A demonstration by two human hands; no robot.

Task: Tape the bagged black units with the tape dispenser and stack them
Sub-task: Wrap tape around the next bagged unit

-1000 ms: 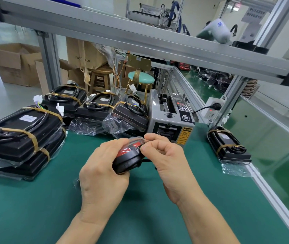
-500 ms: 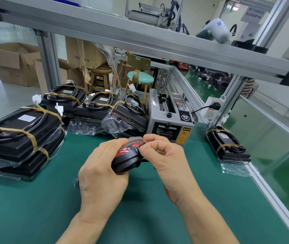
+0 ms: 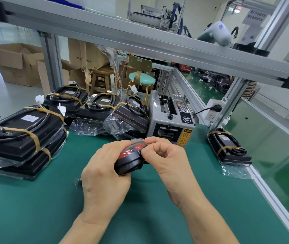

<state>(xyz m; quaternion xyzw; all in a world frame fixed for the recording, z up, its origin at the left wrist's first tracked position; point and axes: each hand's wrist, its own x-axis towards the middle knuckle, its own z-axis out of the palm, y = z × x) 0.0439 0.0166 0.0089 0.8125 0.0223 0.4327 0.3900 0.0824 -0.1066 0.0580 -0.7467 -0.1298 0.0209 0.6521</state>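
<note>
Over the green mat, my left hand grips a small round black unit with a red top inside a clear bag. My right hand pinches the bag's plastic at the unit's top right edge. Just behind my hands stands the grey tape dispenser. A stack of two taped black units lies at the left. Several more bagged black units sit behind it, beside the dispenser. One taped black unit lies alone at the right.
An aluminium frame beam crosses overhead. A white power strip hangs on the right post. The bench's metal edge runs along the right. Cardboard boxes and stools stand beyond the bench.
</note>
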